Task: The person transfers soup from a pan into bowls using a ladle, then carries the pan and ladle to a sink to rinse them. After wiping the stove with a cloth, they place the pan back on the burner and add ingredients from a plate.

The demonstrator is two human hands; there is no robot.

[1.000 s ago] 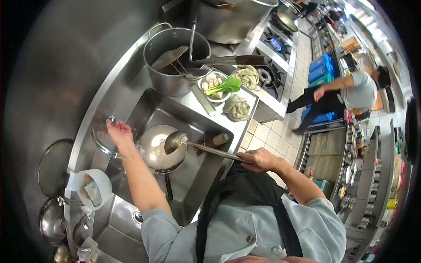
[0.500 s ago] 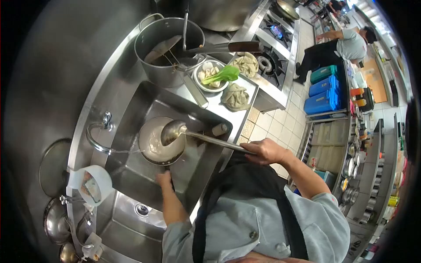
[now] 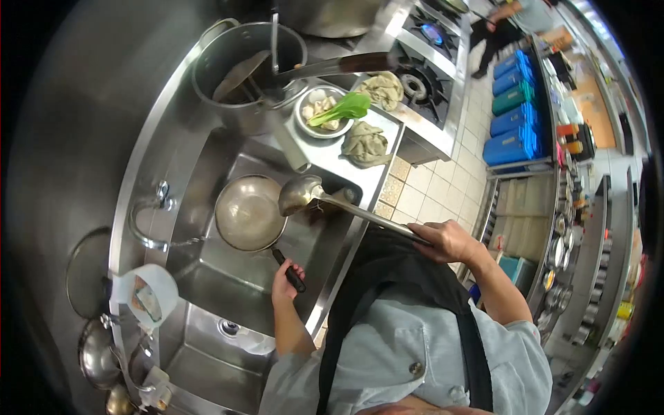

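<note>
My left hand (image 3: 287, 280) is closed around the black handle of a round frying pan (image 3: 249, 213), which is over the deep sink basin (image 3: 235, 273). The pan's pale inner face shows a shine. My right hand (image 3: 451, 242) grips the far end of a long metal ladle (image 3: 373, 218). The ladle's bowl hangs over the sink, just right of the pan's rim. Left of the pan, a thin stream of water leaves the curved faucet (image 3: 146, 232).
Behind the sink stands a deep pot (image 3: 207, 72) with utensils in it. Beside it are a bowl (image 3: 304, 124) of pale pieces and a green leaf, crumpled cloths (image 3: 366, 144) and a stove (image 3: 415, 86). A white plastic jug (image 3: 162, 294) hangs at left. Another person (image 3: 529, 19) is beyond.
The ladle's bowl has moved off the pan to its right. The pan has swung left of the ladle, its handle now angled right, and the cloudy liquid seen inside no longer shows.
</note>
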